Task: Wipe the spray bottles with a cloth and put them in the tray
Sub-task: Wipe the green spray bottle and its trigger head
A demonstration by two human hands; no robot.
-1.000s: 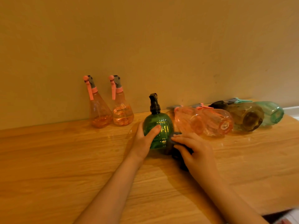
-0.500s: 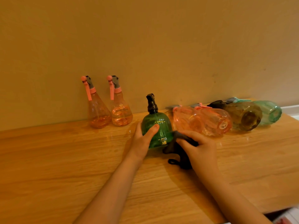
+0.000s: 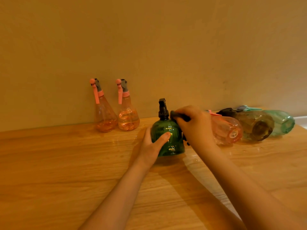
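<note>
The green spray bottle (image 3: 167,138) stands upright on the surface (image 3: 66,163); the left hand (image 3: 153,145) grips its body, the right hand (image 3: 193,125) pinches the dark cloth (image 3: 181,116) against its shoulder. Pushing sideways too hard may tip it over.

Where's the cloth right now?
Head view, centre: the cloth is in the right hand, pressed against the green bottle's shoulder beside its black neck.

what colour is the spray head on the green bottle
Black spray head, on the green bottle; seen in the head view.
</note>
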